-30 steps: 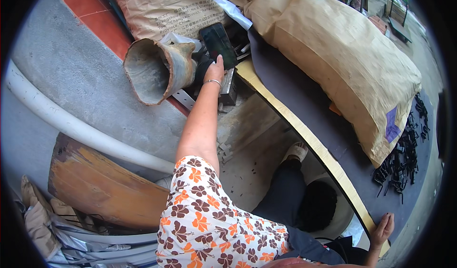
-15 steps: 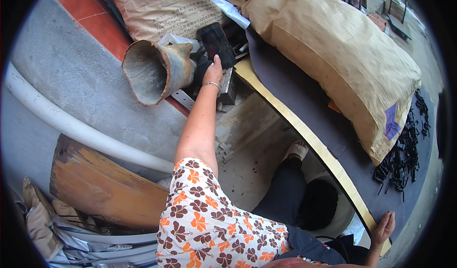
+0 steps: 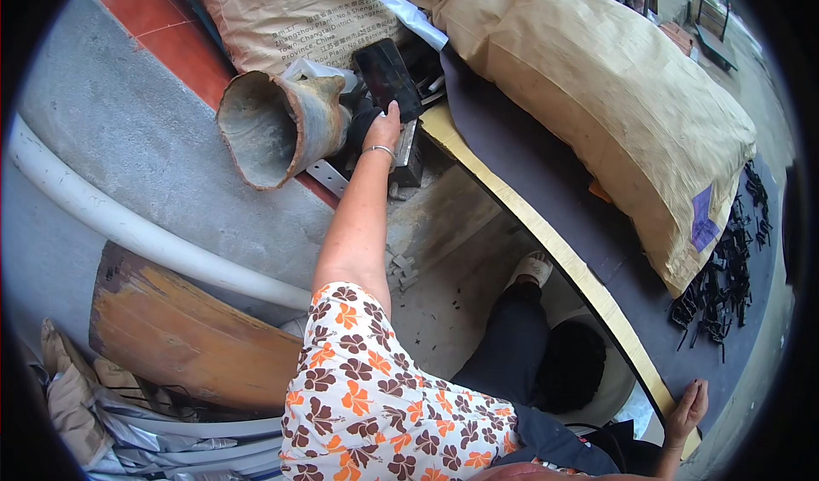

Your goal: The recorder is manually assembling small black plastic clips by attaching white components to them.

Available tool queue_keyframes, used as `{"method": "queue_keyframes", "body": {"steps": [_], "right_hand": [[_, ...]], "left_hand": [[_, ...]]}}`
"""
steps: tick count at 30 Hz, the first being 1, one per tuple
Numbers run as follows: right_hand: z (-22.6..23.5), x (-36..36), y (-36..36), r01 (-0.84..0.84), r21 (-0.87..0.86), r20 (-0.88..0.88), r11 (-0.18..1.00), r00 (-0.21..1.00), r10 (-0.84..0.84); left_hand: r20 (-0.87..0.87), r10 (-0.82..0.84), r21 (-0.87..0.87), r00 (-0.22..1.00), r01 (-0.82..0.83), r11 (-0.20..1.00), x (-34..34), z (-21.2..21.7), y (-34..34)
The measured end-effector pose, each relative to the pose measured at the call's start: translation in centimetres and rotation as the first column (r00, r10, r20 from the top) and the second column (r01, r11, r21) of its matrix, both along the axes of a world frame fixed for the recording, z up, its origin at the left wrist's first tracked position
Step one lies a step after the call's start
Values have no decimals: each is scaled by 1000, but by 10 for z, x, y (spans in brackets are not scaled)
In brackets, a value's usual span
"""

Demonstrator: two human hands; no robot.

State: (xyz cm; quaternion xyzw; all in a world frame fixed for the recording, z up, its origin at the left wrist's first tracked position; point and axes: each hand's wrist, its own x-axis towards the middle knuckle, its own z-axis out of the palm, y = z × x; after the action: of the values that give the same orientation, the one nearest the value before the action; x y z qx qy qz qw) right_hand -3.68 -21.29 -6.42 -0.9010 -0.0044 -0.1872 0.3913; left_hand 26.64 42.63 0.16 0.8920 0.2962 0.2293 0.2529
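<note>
My left hand (image 3: 383, 129) reaches far forward to the lower end of a dark phone (image 3: 388, 75). Its thumb lies along the phone's lower edge; the other fingers are hidden beside black cloth (image 3: 363, 128), so their grip cannot be told. At the lower right, my right hand (image 3: 688, 413) rests on the table's pale yellow edge (image 3: 546, 233), fingers together and laid over the dark top, holding nothing visible. Small black plastic parts (image 3: 721, 285) lie in a heap on the tabletop beyond it.
A big brown paper sack (image 3: 589, 97) lies across the table, with another sack (image 3: 290, 20) behind the phone. Left of my hand is a rusty, flared pipe piece (image 3: 264, 131). A white pipe (image 3: 153, 225) and a worn wooden board (image 3: 188, 336) are at left. Below the table stands a bucket (image 3: 597, 387) holding black material.
My left thumb has shifted very slightly down along the phone's edge. My right hand and the other things stay where they were.
</note>
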Motion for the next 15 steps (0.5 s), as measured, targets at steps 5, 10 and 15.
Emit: {"method": "queue_keyframes", "body": {"steps": [5,10,15], "right_hand": [[0,0,0,1,3,7,1000,1000,-1],[-2,0,0,10,-30,15,999,1000,-10],[-3,-1,-3,-6,-20,7,1000,1000,6]], "left_hand": [[-44,-28,-27,999,27,999,-1,2,-1],[-92,-20,-90,996,12,996,-2,14,-10],[-41,8,-184,999,-16,983,-7,19,-16]]}}
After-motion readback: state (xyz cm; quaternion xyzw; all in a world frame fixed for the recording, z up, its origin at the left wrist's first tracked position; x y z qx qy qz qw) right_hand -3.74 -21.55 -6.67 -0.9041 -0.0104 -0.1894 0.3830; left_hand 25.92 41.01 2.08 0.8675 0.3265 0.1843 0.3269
